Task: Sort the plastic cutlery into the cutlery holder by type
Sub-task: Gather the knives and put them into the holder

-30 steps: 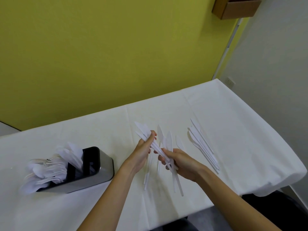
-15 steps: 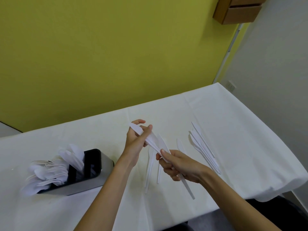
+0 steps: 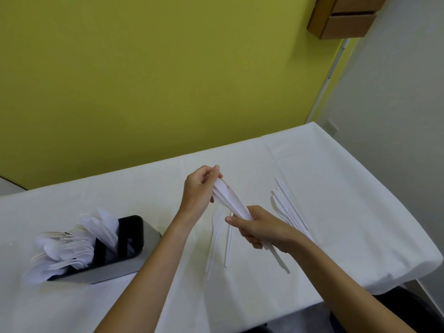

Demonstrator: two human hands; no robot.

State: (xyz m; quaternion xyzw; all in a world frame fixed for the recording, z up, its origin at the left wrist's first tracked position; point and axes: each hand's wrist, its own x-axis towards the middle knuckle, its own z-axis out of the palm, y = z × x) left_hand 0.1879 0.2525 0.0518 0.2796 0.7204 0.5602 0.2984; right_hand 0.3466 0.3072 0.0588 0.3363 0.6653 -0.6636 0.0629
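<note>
Both hands hold one bundle of white plastic knives (image 3: 230,200) above the white table. My right hand (image 3: 259,228) grips the bundle round its handles, whose ends stick out below the fist. My left hand (image 3: 200,188) pinches the blade tips at the upper end. The grey cutlery holder (image 3: 144,248) with black compartments stands at the left, its left compartments full of white spoons and forks (image 3: 64,246). Two loose knives (image 3: 219,239) lie on the cloth under my hands. Several more knives (image 3: 287,207) lie to the right.
A white cloth covers the table (image 3: 348,200), whose right and near edges drop away. A yellow wall runs behind it. A wooden box (image 3: 343,18) hangs on the wall at the top right.
The knives have been gathered from a fanned spread into one tight bundle. My left hand slid up to the blade tips and both hands rose slightly off the table.
</note>
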